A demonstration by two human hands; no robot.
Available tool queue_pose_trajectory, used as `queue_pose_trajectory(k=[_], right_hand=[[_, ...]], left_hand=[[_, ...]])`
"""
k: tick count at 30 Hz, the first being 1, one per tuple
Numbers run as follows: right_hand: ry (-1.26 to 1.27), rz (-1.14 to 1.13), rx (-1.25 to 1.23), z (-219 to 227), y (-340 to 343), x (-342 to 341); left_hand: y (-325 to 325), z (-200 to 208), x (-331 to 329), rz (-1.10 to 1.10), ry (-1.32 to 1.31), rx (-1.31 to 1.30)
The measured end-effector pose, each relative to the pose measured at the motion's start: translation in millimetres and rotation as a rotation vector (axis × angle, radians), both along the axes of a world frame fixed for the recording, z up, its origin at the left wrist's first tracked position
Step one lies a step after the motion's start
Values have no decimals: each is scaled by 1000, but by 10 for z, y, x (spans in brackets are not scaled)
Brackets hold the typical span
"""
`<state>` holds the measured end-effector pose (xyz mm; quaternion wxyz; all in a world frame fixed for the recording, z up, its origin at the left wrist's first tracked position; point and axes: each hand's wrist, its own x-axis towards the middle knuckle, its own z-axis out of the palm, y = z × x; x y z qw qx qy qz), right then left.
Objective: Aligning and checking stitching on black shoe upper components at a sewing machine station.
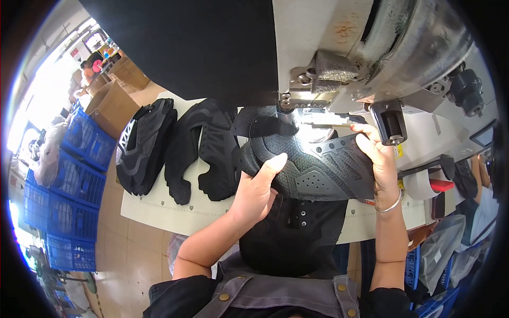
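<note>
Both my hands hold a black shoe upper (318,175) under the head of a sewing machine (289,100). My left hand (258,188) grips its near left edge, thumb on top and the other fingers mostly hidden beneath. At the right end my right hand (377,159) pinches the edge beside the row of eyelets. A bright lamp lights the upper around the machine's needle area, where glare hides detail. Another black upper piece (297,233) hangs over the table's near edge below my hands. To the left lie more black uppers (201,143) and a stack of them (146,146).
The pale worktable (143,212) carries a ruler marking along its near edge. Blue plastic crates (74,180) stand stacked at the left, with cardboard boxes (114,108) behind. A black roller part (389,124) projects from the machine near my right hand. Another person's arm (480,177) shows at far right.
</note>
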<state>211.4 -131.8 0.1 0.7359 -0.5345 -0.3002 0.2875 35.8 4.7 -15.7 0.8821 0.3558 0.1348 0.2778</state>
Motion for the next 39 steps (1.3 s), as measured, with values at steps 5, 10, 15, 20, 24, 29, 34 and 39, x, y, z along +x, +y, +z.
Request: queue_pose_trajectory(k=[5, 10, 15, 20, 24, 29, 34, 39], right_hand=[[-61, 7, 12, 13, 21, 30], [-87, -2, 30, 10, 38, 54], [-71, -26, 53, -17, 65, 52], [-65, -54, 112, 23, 88, 44], [-122, -71, 81, -22, 74, 61], [-90, -102, 91, -68, 30, -31], [-78, -89, 85, -76, 35, -72], [-70, -89, 85, -83, 51, -29]], left_hand=[[83, 16, 29, 3, 29, 45], [82, 108, 60, 32, 47, 116], [124, 72, 61, -13, -7, 101], [117, 84, 99, 17, -34, 144], [165, 62, 108, 13, -29, 136], [280, 133, 92, -50, 12, 174], [331, 140, 100, -47, -15, 231], [359, 196, 144, -33, 5, 284]])
